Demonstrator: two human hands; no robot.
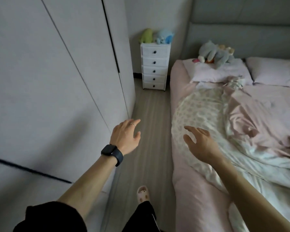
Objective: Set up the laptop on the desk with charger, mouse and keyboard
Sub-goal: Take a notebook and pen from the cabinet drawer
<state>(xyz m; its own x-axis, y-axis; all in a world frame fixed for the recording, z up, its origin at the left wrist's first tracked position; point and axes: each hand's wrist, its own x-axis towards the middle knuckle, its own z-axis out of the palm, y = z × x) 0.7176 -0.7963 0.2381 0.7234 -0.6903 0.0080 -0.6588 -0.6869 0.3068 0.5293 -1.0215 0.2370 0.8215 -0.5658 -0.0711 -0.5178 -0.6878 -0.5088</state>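
Your two bare hands reach forward in a dim bedroom, both empty with fingers spread apart. Your left hand hangs over the narrow strip of wood-look floor, close to the corner of the pale wardrobe on your left; a thin ring shows on one finger and a dark smartwatch wraps the wrist, with a black sleeve bunched above the elbow. Your right hand hovers above the near edge of the bed, over a patterned duvet that lies rumpled across the pink sheet; whether the hand touches the fabric cannot be told.

At the far end of the aisle a white chest of five drawers stands between the wardrobe and the grey padded headboard, with a green plush toy and a blue plush toy on top. A grey stuffed animal lies on the left pillow, and a second pillow sits beside it to the right.

Down at the bottom of the view, your foot in a pale slipper stands on the floor just beside the bed, below a black trouser leg.

The laptop, charger, mouse and keyboard are nowhere in view, nor is any desk surface.
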